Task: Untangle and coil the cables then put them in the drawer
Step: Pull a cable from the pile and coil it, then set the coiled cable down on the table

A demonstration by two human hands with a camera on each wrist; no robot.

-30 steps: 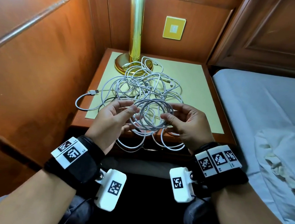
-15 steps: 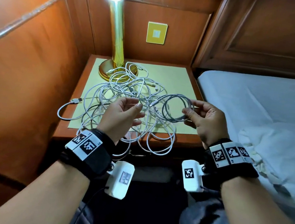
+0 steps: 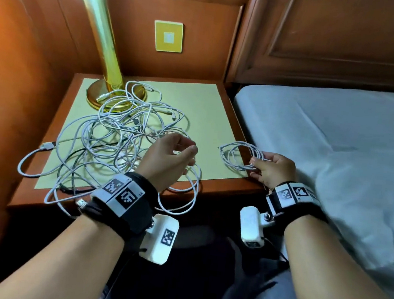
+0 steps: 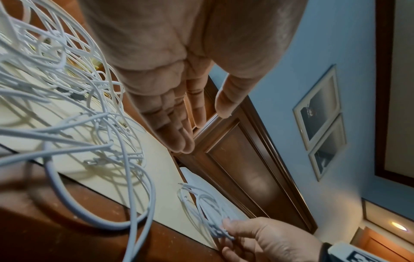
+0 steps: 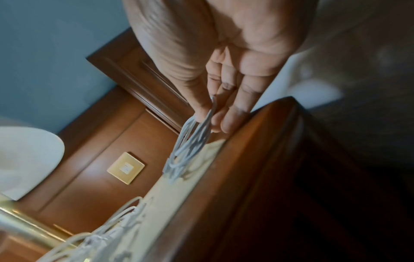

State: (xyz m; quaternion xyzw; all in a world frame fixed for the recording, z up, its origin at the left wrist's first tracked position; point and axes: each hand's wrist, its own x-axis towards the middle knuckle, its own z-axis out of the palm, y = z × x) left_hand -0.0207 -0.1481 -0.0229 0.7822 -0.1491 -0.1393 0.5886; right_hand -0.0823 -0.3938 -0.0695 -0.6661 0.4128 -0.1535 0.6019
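A tangled heap of white cables (image 3: 118,138) (image 4: 56,99) covers the left half of the nightstand's yellow mat, with loops hanging over the front edge. My right hand (image 3: 266,168) (image 5: 215,113) pinches a small coiled white cable (image 3: 239,156) (image 4: 208,209) (image 5: 190,141) over the nightstand's front right corner, apart from the heap. My left hand (image 3: 178,154) (image 4: 190,120) hovers over the heap's right side with relaxed fingers and holds nothing. No drawer shows in any view.
A brass lamp (image 3: 107,65) stands at the back left of the wooden nightstand (image 3: 228,103), its base under some cable loops. A bed with a pale sheet (image 3: 339,141) lies right of the nightstand. Wood panelling closes the left and back.
My right hand carried the coiled cable rightward away from the heap to the nightstand's right corner. My left hand let go of the coil and stays over the heap.
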